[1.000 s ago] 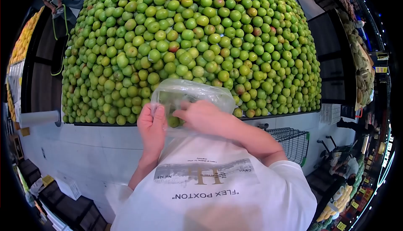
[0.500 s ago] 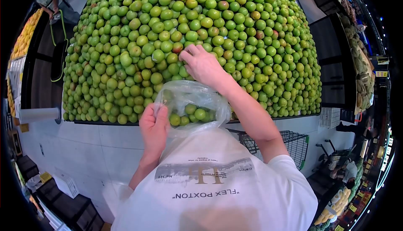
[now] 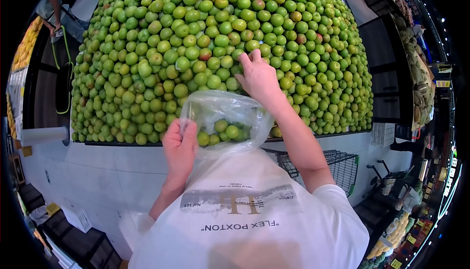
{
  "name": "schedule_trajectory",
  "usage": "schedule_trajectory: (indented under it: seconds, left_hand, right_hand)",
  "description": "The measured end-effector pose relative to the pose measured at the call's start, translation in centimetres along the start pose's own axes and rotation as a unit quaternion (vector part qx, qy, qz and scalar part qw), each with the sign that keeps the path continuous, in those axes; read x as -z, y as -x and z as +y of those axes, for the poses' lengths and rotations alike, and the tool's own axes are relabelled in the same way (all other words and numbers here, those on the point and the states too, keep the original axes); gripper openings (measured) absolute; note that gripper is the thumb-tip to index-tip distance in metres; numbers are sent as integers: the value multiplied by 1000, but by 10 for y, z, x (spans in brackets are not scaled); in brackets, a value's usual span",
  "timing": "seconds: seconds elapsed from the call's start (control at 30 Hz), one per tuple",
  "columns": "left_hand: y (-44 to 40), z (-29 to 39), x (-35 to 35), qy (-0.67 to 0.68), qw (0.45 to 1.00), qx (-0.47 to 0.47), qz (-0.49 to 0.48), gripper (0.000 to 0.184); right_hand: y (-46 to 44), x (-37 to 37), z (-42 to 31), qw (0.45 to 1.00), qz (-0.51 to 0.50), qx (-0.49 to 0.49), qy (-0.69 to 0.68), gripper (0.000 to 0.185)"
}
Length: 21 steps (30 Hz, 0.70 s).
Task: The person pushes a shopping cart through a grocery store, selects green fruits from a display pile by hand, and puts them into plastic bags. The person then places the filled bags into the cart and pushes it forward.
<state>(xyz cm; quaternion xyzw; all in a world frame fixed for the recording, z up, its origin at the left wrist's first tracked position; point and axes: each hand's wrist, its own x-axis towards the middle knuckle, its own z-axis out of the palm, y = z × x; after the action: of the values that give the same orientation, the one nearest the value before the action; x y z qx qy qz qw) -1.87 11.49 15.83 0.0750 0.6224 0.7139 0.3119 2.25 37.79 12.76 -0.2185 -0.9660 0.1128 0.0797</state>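
Between thumb and fingers, my left hand [image 3: 180, 141] pinches the left rim of a clear plastic bag [image 3: 257, 128]. The bag's mouth faces up, and several green fruits [image 3: 232, 131] lie inside it. Above the bag, my right hand [image 3: 259, 76] reaches over a large heap of green fruit [image 3: 147, 68], some of it with red patches. Its fingers are apart and bent down at the fruit surface, with nothing visibly held in them.
A wire shopping cart [image 3: 342, 167] stands to the right, below the heap's edge. At the upper left, a person [image 3: 55, 10] is beside a green-edged dark bag [image 3: 64, 80]. A plastic roll [image 3: 45, 135] is at the left.
My right hand came out of the bag onto the heap, then shifted right across the fruit. My left hand keeps its hold on the bag, whose mouth has opened wider.
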Motion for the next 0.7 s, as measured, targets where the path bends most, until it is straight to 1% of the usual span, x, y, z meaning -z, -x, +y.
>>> schedule_trajectory:
  seconds: [0.03,0.17,0.23,0.27,0.33,0.37,0.43,0.47,0.5,0.53,0.57,0.6,0.63,0.7]
  left_hand:
    - [0,1,0,-1,1000,5,2,12]
    - [-1,-1,2,4,1000,7,10,12]
    - [-1,-2,3,3,1000,1,2,12]
    - [0,-2,2,4,1000,1,1,12]
    - [0,-1,2,-6,1000,6,5,11]
    - [0,-1,2,-6,1000,5,6,11]
    - [0,-1,2,5,1000,-3,12,11]
    - [0,-1,2,4,1000,-3,12,11]
    - [-1,-1,2,8,1000,-10,15,11]
    - [-1,-2,0,12,1000,-16,16,10]
    - [-2,-1,-1,12,1000,-15,13,10]
    - [-2,-1,-3,11,1000,-18,12,10]
    - [-3,0,-4,12,1000,-22,12,10]
    - [-3,-1,-2,8,1000,-23,12,10]
  right_hand:
    - [-1,-2,-2,1000,-1,-17,11,44]
    - [4,-16,1,1000,21,-24,-1,43]
    - [9,-24,2,999,41,14,15,40]
    - [11,-25,6,999,41,14,16,40]
    - [13,-5,7,994,82,-17,-77,38]
    - [16,10,6,994,82,-16,-77,38]
    - [27,54,-10,958,82,-34,-274,35]
    - [33,64,-17,958,82,-33,-274,35]
    - [40,72,-24,946,28,73,-315,35]
    - [49,77,-31,919,-27,178,-351,35]
    - [58,75,-45,904,-77,193,-375,34]
    - [63,74,-56,890,-158,210,-372,30]
    - [67,62,-64,891,-156,210,-372,30]
    - [75,20,-73,914,-188,269,-237,28]
